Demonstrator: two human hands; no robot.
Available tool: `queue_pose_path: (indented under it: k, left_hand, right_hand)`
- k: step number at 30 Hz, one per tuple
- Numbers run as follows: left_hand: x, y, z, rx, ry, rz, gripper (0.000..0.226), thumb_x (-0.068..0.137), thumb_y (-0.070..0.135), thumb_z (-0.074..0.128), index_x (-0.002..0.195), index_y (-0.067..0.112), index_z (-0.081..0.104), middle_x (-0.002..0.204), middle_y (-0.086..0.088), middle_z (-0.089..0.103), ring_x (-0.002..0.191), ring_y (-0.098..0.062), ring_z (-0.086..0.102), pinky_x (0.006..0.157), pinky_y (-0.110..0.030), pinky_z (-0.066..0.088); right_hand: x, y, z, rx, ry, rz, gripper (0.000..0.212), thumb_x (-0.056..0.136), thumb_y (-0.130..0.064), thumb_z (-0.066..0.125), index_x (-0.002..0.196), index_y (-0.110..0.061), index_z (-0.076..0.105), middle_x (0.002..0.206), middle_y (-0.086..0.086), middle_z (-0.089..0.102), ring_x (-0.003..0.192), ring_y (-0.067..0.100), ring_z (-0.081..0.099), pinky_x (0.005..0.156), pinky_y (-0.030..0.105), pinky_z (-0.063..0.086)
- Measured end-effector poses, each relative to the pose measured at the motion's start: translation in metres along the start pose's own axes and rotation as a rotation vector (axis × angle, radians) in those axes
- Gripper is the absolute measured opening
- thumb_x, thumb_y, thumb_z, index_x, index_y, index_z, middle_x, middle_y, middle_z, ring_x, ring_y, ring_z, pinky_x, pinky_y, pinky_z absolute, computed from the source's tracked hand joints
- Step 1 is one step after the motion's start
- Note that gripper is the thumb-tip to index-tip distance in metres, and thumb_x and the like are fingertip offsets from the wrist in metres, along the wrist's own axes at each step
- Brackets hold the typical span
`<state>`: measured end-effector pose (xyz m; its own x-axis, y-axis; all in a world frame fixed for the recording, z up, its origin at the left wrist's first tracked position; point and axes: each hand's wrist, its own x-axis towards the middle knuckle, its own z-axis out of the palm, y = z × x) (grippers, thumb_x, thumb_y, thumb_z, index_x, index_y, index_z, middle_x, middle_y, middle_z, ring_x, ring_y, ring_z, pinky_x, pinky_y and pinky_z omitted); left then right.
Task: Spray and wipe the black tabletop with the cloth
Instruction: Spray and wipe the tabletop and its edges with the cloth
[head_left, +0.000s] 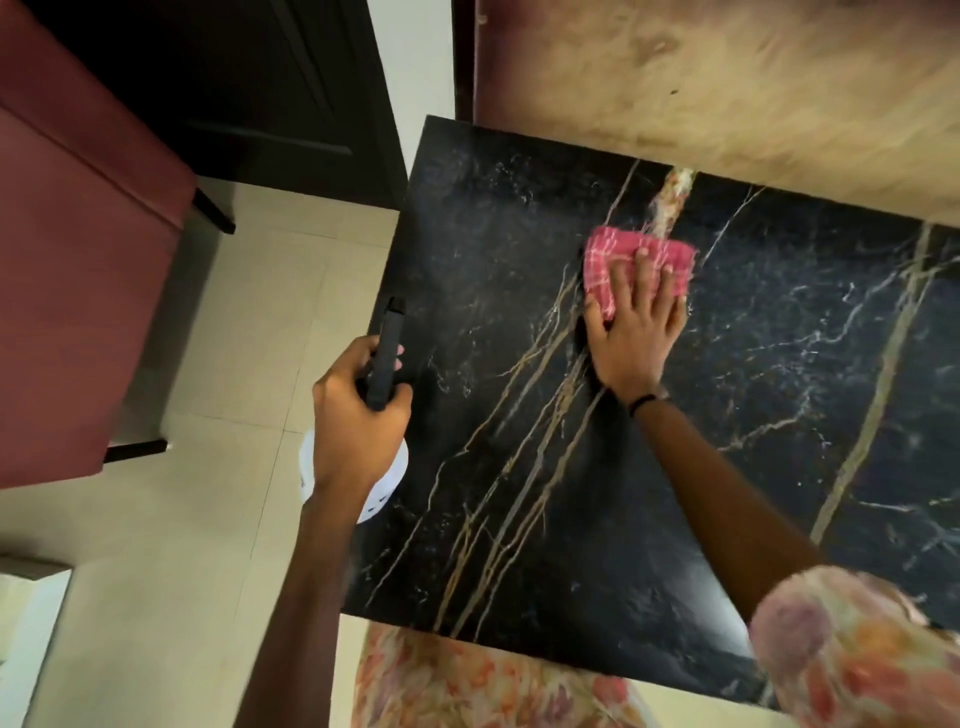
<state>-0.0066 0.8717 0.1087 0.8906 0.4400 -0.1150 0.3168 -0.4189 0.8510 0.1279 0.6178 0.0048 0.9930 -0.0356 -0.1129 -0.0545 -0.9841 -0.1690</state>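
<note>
Right hand (636, 325) presses flat on the pink cloth (636, 260) near the tabletop's (519, 364) far edge, left hand (358, 410) grips the spray bottle (384, 364) off the left side, so wiping looks underway, with most of the surface seemingly left.

tabletop (675, 467): black, gold-veined | cloth (613, 260): pink checked, bunched, flat on it

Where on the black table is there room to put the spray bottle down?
The black tabletop is bare nearly everywhere: the near half by the right arm, and the far left corner. Only the middle is taken, where the right hand presses the pink cloth. The left hand holds the spray bottle.
</note>
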Motion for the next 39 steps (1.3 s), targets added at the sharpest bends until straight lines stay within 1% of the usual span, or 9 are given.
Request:
queue_pose_path:
  k: [6, 11, 15, 18, 24, 28, 33, 36, 39]
  left_hand:
    - [-0.044, -0.005, -0.008, -0.018, 0.06, -0.043, 0.028, 0.077, -0.004, 0.062, 0.096, 0.017, 0.064, 0.088, -0.003, 0.067, 0.085, -0.019, 0.062, 0.084, -0.027, 0.047]
    - [-0.078, -0.006, -0.009, -0.04, 0.087, -0.069, 0.016, 0.075, 0.003, 0.062, 0.081, 0.018, 0.062, 0.063, 0.004, 0.058, 0.059, -0.021, 0.047, 0.058, -0.025, 0.042]
    - [-0.097, -0.007, -0.005, -0.102, 0.074, -0.133, 0.022, 0.079, -0.008, 0.062, 0.091, 0.01, 0.064, 0.083, -0.012, 0.065, 0.079, -0.031, 0.06, 0.081, -0.043, 0.051]
    - [-0.106, -0.01, -0.007, -0.124, 0.038, -0.149, 0.028, 0.077, -0.013, 0.059, 0.096, 0.006, 0.064, 0.092, -0.011, 0.066, 0.085, -0.029, 0.06, 0.083, -0.05, 0.05]
    - [-0.122, -0.022, -0.025, -0.153, 0.04, -0.167, 0.029, 0.08, -0.009, 0.059, 0.097, 0.013, 0.064, 0.094, -0.01, 0.067, 0.087, -0.031, 0.061, 0.08, -0.045, 0.05]
    - [-0.137, -0.037, -0.052, -0.12, 0.065, -0.129, 0.028, 0.078, -0.011, 0.059, 0.097, 0.009, 0.064, 0.091, -0.009, 0.066, 0.076, -0.027, 0.055, 0.074, -0.043, 0.048]
    - [-0.162, -0.061, -0.087, -0.098, 0.09, -0.09, 0.028, 0.075, -0.014, 0.057, 0.091, 0.009, 0.062, 0.088, -0.008, 0.064, 0.066, -0.034, 0.048, 0.066, -0.047, 0.047]
    - [-0.176, -0.072, -0.1, -0.113, 0.083, -0.071, 0.031, 0.073, -0.015, 0.056, 0.089, 0.011, 0.061, 0.085, -0.001, 0.063, 0.06, -0.029, 0.045, 0.061, -0.041, 0.042]
    - [-0.181, -0.077, -0.106, -0.141, 0.062, -0.051, 0.03, 0.073, -0.014, 0.057, 0.089, 0.011, 0.061, 0.083, 0.003, 0.063, 0.06, -0.026, 0.045, 0.062, -0.038, 0.041]
  right_hand:
    - [-0.077, -0.094, 0.024, 0.023, -0.116, -0.361, 0.061, 0.093, -0.058, 0.032, 0.148, -0.032, 0.026, 0.159, 0.004, 0.021, 0.146, 0.033, 0.015, 0.116, 0.054, -0.001]
    - [-0.153, -0.112, 0.037, 0.036, -0.243, -0.839, 0.058, 0.093, -0.054, 0.038, 0.146, -0.033, 0.033, 0.157, 0.002, 0.026, 0.147, 0.03, 0.012, 0.119, 0.054, 0.008]
    - [-0.173, -0.051, 0.033, -0.067, -0.192, -1.134, 0.06, 0.088, -0.06, 0.044, 0.142, -0.034, 0.038, 0.151, 0.0, 0.04, 0.143, 0.029, 0.026, 0.119, 0.046, 0.0]
    - [-0.152, -0.011, 0.022, -0.097, -0.146, -1.032, 0.06, 0.091, -0.061, 0.036, 0.145, -0.037, 0.032, 0.152, -0.002, 0.038, 0.143, 0.026, 0.027, 0.12, 0.047, 0.003]
    - [-0.171, 0.022, 0.015, 0.015, -0.06, -0.318, 0.06, 0.093, -0.054, 0.04, 0.147, -0.03, 0.033, 0.157, 0.003, 0.028, 0.147, 0.032, 0.016, 0.119, 0.052, 0.011]
    - [-0.239, -0.008, 0.026, 0.052, 0.011, -0.058, 0.058, 0.093, -0.051, 0.035, 0.146, -0.028, 0.036, 0.157, 0.006, 0.027, 0.146, 0.035, 0.017, 0.116, 0.056, 0.014]
    - [-0.28, -0.081, 0.036, 0.127, -0.092, -0.242, 0.058, 0.091, -0.046, 0.053, 0.145, -0.028, 0.039, 0.155, 0.007, 0.031, 0.143, 0.04, 0.022, 0.111, 0.06, 0.005]
    - [-0.289, -0.118, 0.038, 0.144, -0.191, -0.454, 0.055, 0.094, -0.046, 0.045, 0.146, -0.03, 0.036, 0.156, 0.004, 0.028, 0.146, 0.036, 0.015, 0.113, 0.054, -0.009]
    - [-0.3, -0.127, 0.041, 0.068, -0.266, -0.736, 0.051, 0.094, -0.045, 0.042, 0.143, -0.031, 0.04, 0.153, 0.003, 0.036, 0.145, 0.033, 0.021, 0.117, 0.053, -0.003]
